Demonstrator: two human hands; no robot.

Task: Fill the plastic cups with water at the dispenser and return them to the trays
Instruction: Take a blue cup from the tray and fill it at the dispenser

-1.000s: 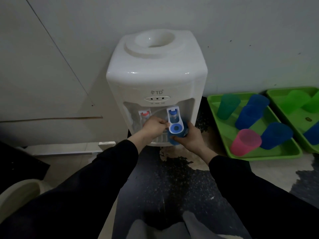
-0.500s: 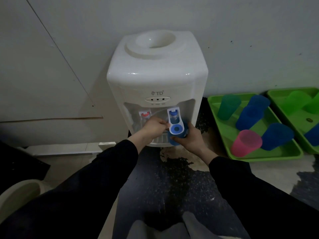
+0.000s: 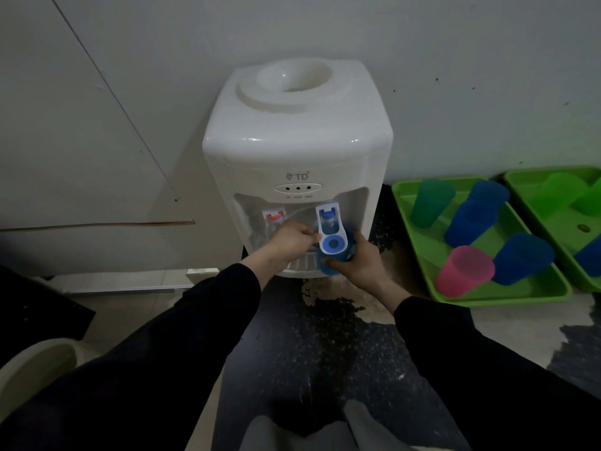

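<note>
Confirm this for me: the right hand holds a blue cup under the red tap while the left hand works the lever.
Not quite. The head view shows the right hand holding the blue cup under the blue tap, not the red tap, which stands unused to its left. The rest holds: the left hand is at the blue tap's lever.

The only readable text is the brand mark "TD", with a small logo beside it, printed on the white front of the dispenser (image 3: 297,151) above three indicator dots.
</note>
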